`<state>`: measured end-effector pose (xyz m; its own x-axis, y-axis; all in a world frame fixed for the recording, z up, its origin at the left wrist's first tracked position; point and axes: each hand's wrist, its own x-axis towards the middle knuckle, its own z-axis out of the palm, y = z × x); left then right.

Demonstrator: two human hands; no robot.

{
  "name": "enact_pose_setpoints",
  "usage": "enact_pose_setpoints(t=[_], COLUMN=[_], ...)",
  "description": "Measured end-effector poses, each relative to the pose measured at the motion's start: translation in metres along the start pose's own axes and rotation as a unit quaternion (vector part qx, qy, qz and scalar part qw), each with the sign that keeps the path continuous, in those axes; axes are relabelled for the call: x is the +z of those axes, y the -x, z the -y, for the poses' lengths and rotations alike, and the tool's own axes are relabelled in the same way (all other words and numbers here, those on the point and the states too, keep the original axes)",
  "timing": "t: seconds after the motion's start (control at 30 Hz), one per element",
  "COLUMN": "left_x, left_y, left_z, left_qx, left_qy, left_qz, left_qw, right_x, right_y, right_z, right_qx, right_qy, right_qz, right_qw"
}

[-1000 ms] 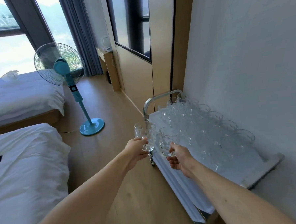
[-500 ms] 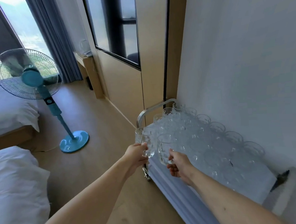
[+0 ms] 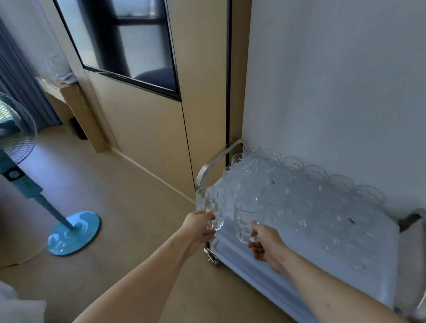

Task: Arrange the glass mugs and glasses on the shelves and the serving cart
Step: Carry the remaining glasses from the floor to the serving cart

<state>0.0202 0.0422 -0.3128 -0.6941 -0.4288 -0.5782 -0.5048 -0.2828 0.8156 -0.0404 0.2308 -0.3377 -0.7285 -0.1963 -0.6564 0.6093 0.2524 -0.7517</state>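
My left hand grips the handle of a clear dimpled glass mug, held upright just off the near left corner of the serving cart. My right hand grips the handle of a second glass mug, upright over the cart's front edge. Several more glass mugs stand in rows on the cart's white cloth, filling most of the top against the wall.
The cart has metal handle bars at its far end and near end. A blue standing fan is on the floor to the left. A wooden panel with a dark window rises behind. White bedding is bottom left.
The view has swung right and closer to the cart; the fan slid toward the left edge. Both hands keep holding their mugs, now nearer the cart's front left corner.
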Motion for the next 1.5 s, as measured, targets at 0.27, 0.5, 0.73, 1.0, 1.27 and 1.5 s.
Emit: enact_pose_setpoints(t=[0.27, 0.5, 0.73, 1.0, 1.27, 1.5], left_x=[-0.009, 0.003, 0.016, 0.023, 0.033, 0.046], left_y=[-0.045, -0.082, -0.128, -0.167, -0.187, -0.197], left_z=[0.004, -0.004, -0.002, 0.009, 0.024, 0.026], left_qx=[-0.04, -0.056, -0.072, -0.082, -0.092, -0.103], left_qy=[0.023, -0.004, -0.04, -0.057, -0.06, -0.01], left_qz=[0.052, 0.057, 0.038, 0.031, 0.029, 0.002], left_qw=[0.998, 0.997, 0.996, 0.995, 0.994, 0.995], right_x=[0.019, 0.02, 0.02, 0.018, 0.021, 0.022], right_y=[-0.015, -0.056, -0.097, -0.126, -0.144, -0.153], right_z=[-0.018, -0.011, -0.001, -0.003, -0.012, -0.019], right_qx=[0.023, 0.024, 0.031, 0.016, -0.012, -0.025], right_qy=[-0.024, -0.019, -0.001, -0.02, -0.033, -0.03], right_qz=[-0.056, -0.061, -0.042, -0.023, -0.035, -0.062], right_qw=[0.998, 0.998, 0.999, 0.999, 0.999, 0.997])
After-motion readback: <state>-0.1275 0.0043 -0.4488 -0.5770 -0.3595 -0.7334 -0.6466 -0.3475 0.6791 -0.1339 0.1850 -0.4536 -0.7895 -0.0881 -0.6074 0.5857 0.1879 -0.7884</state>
